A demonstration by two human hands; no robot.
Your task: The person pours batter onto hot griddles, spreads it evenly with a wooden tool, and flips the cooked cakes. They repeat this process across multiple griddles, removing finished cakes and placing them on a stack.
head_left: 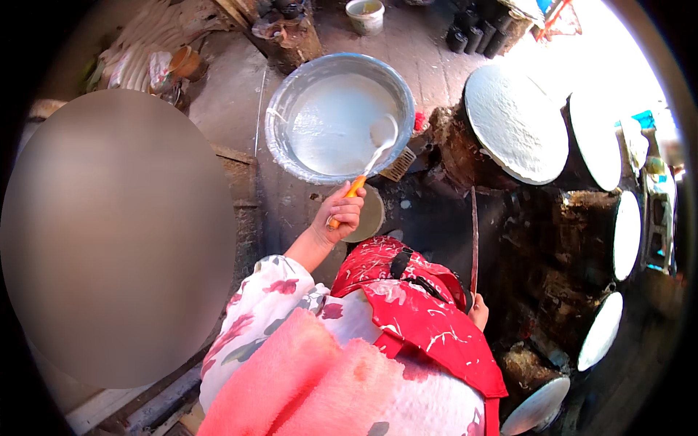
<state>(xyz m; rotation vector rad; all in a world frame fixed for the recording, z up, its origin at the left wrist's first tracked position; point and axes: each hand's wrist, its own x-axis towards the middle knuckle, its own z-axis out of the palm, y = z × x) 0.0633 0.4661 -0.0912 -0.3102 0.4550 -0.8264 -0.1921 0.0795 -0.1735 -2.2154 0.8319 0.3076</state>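
Observation:
My left hand (340, 211) grips the orange handle (355, 187) of a ladle, whose white-coated head (383, 131) is in a large grey-blue basin (338, 59) of milky white liquid (323, 120). My right hand (478, 312), low at the right beside my red, white-spattered apron (429, 327), is closed on a long thin stick (474, 247) that stands up from it. Below the basin is a round, beige-topped container (371, 211), partly hidden behind my left hand. A small slatted piece (398, 166) lies at the basin's lower right edge.
Several dark, crusted round vessels with white tops (515, 123) curve down my right side. At the back are a white bucket (365, 16), dark cylinders (476, 38) and a wooden post (240, 18). Sacks (138, 54) lie at upper left. A large blurred oval hides the left side.

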